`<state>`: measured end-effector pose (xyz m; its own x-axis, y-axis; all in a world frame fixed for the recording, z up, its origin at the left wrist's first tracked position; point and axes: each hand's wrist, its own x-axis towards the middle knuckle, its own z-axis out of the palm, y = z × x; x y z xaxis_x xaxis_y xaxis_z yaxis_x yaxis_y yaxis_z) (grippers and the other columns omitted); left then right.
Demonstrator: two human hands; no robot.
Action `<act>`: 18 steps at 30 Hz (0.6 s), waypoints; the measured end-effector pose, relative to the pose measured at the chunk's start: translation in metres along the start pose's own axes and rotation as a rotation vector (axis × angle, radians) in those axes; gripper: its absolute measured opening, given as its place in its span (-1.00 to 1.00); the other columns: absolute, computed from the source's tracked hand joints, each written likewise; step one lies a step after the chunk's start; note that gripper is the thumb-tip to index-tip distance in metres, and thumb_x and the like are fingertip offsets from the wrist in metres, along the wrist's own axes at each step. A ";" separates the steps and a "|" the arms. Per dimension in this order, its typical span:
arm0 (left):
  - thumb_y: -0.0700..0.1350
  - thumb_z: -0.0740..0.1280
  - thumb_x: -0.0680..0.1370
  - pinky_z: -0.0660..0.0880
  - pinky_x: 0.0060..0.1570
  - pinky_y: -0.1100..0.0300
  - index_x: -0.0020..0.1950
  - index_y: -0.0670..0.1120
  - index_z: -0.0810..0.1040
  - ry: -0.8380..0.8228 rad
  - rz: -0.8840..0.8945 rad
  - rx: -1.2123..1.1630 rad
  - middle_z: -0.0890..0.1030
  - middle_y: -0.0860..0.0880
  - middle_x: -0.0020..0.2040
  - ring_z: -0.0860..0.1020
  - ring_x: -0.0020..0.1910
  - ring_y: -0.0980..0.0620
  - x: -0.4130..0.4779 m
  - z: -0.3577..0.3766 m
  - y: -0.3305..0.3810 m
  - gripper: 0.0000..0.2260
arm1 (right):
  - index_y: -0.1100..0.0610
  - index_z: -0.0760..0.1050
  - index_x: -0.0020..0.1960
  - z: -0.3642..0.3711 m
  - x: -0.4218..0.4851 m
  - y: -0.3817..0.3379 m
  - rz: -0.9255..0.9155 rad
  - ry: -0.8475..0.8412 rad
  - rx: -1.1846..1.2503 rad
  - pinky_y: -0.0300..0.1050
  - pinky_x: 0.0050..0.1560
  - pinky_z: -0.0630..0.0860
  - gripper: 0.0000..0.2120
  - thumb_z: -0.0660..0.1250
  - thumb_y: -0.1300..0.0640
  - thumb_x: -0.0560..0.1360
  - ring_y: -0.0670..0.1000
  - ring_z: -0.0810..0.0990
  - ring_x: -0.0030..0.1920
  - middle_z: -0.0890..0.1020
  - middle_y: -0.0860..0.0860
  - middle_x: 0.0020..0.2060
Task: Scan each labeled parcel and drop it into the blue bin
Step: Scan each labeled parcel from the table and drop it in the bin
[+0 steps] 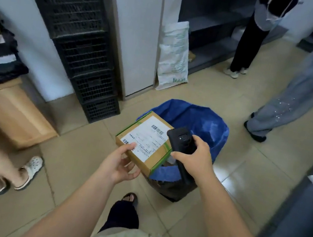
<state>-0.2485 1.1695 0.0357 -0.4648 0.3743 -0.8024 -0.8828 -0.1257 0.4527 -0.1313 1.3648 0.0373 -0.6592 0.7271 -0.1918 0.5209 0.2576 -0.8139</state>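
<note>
Foot (130, 197): the wearer's own, in a dark sandal on the tiled floor (245, 172), nearest the camera.
Left hand (122, 166): grasps the parcel at its near left corner, thumb on top, fingers curled beneath.
Right hand (194, 156): clenched round the scanner's grip.
Scanner (180, 140): black; its head lies over the right end of the label, whether touching cannot be told.
Parcel (150, 159): brown carton with green tape at the edges, held level, over the bin's near left rim.
Label (149, 135): white, barcodes up, on the parcel's top face.
Bin (209, 124): blue, mouth open, standing on the floor under and behind the parcel.
Bystander (30, 170): bare legs in pale sandals, at left.
Cabinet (13, 117): light wood, left, against the wall.
Crates (81, 46): black, stacked tall, beyond the cabinet.
Sack (173, 58): white, leaning upright behind the bin.
Two persons (298, 88): standing far right, near dark shelving.
</note>
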 end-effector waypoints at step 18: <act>-0.23 0.54 0.42 0.52 0.12 -0.26 0.45 0.18 0.26 0.121 -0.112 0.410 0.59 -0.08 0.19 0.58 0.14 -0.10 0.250 0.168 0.100 -0.26 | -0.10 0.45 0.30 -0.003 0.220 0.034 0.477 0.197 0.154 0.14 0.22 0.54 -0.28 0.62 -0.07 0.19 0.06 0.53 0.20 0.53 -0.02 0.22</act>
<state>-0.4412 1.4046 -0.0544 -0.3939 0.2518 -0.8840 -0.8393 0.2935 0.4576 -0.2567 1.5352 -0.0306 -0.2470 0.8500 -0.4654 0.6426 -0.2158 -0.7352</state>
